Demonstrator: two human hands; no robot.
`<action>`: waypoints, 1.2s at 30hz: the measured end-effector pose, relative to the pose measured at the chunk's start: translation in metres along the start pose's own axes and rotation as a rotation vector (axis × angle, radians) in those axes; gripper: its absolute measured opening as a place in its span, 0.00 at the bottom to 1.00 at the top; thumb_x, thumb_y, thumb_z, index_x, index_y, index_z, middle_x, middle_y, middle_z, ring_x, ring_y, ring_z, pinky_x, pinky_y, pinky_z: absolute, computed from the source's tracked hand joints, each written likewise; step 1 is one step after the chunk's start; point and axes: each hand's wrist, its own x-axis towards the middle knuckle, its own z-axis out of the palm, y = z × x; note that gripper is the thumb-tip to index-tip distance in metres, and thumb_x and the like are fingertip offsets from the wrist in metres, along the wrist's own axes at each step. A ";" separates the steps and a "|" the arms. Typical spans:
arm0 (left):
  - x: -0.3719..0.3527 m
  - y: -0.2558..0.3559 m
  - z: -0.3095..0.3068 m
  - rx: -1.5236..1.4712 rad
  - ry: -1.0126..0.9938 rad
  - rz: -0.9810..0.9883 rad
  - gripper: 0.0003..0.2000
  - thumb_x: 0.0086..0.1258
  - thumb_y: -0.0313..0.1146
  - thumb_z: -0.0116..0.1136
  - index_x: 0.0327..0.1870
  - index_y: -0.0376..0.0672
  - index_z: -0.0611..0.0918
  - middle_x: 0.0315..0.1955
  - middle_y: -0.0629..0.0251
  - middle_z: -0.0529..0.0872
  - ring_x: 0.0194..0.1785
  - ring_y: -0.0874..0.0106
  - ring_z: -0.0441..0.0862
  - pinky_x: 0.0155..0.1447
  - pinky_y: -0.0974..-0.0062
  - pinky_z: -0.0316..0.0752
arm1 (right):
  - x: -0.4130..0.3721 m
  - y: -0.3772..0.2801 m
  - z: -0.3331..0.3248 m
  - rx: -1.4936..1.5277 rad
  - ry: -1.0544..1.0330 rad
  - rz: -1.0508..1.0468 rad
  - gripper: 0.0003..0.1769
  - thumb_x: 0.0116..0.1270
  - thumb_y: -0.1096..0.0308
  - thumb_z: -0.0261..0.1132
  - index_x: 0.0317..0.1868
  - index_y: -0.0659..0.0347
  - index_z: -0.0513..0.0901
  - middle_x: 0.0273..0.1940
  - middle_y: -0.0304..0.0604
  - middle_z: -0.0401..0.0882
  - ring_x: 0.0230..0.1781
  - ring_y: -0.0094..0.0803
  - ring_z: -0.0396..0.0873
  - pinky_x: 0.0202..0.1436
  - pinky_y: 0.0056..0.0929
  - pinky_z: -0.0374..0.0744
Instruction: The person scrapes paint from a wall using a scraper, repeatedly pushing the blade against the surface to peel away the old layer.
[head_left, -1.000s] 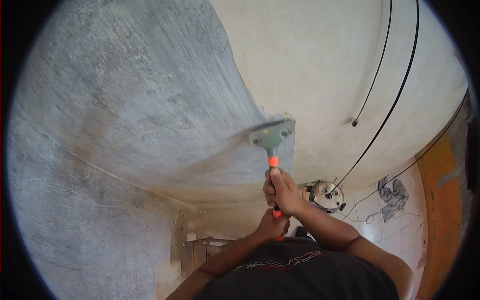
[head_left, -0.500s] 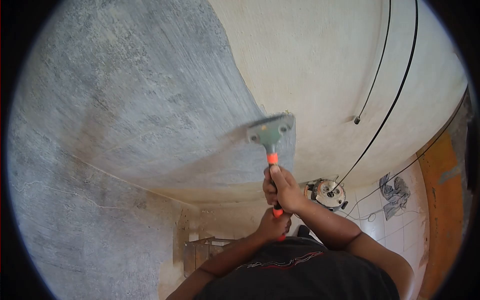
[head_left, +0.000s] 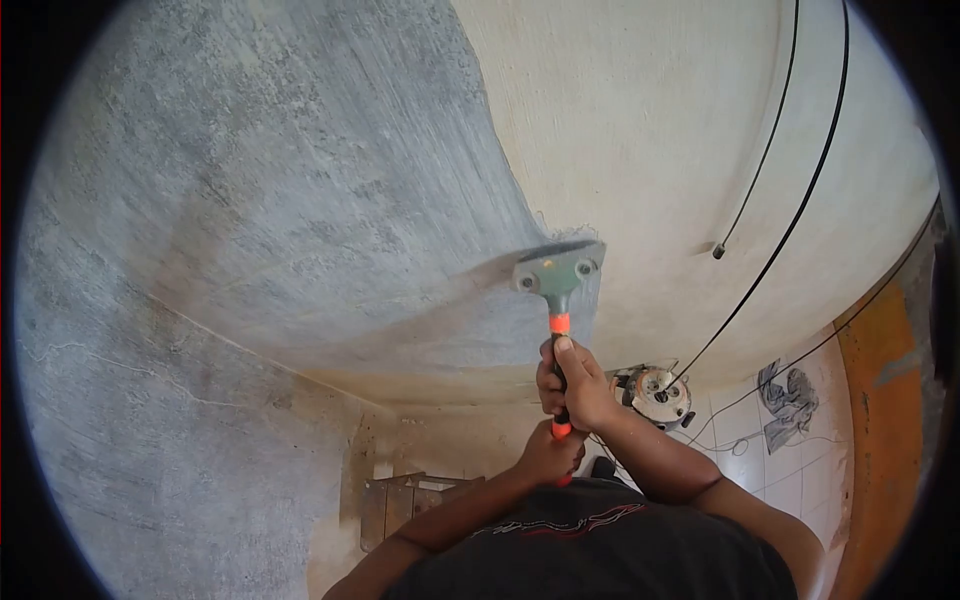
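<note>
A scraper [head_left: 560, 276] with a wide green head and an orange and black handle points up the wall. Its blade lies at the border between the bare grey wall surface [head_left: 330, 190] and the cream coating [head_left: 640, 130], where small curled flakes show. My right hand [head_left: 575, 385] is wrapped round the middle of the handle, thumb on top. Lower down, my left hand [head_left: 550, 455] grips the handle's end, close to my dark shirt.
Two black cables hang along the wall at the right, one ending in a small socket [head_left: 719, 251]. A round cable reel [head_left: 660, 395] and a crumpled grey cloth [head_left: 788, 405] lie on the tiled floor. A wooden stool [head_left: 400, 505] stands lower left.
The scraper and both my hands have shifted slightly right and down in view, and the view itself has moved a little. My grip is unchanged.
</note>
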 end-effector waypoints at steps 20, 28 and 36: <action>0.003 -0.010 0.000 0.044 0.047 -0.042 0.13 0.67 0.36 0.52 0.23 0.42 0.69 0.11 0.72 0.68 0.13 0.80 0.66 0.17 0.79 0.59 | 0.000 0.012 -0.011 0.009 0.048 0.062 0.21 0.70 0.45 0.43 0.32 0.54 0.62 0.18 0.32 0.57 0.13 0.17 0.54 0.15 0.18 0.59; 0.006 -0.008 -0.001 0.064 0.038 -0.004 0.13 0.65 0.37 0.53 0.22 0.42 0.71 0.11 0.71 0.70 0.14 0.78 0.68 0.18 0.77 0.61 | 0.001 0.009 -0.013 0.008 0.026 0.050 0.21 0.69 0.43 0.44 0.34 0.53 0.62 0.19 0.31 0.58 0.14 0.17 0.55 0.17 0.18 0.60; 0.010 -0.002 -0.002 0.055 -0.017 0.019 0.11 0.65 0.33 0.51 0.22 0.42 0.68 0.12 0.70 0.68 0.14 0.78 0.66 0.19 0.78 0.60 | 0.002 0.001 -0.012 0.014 0.011 0.015 0.20 0.70 0.45 0.44 0.33 0.53 0.63 0.19 0.32 0.59 0.13 0.18 0.55 0.17 0.19 0.61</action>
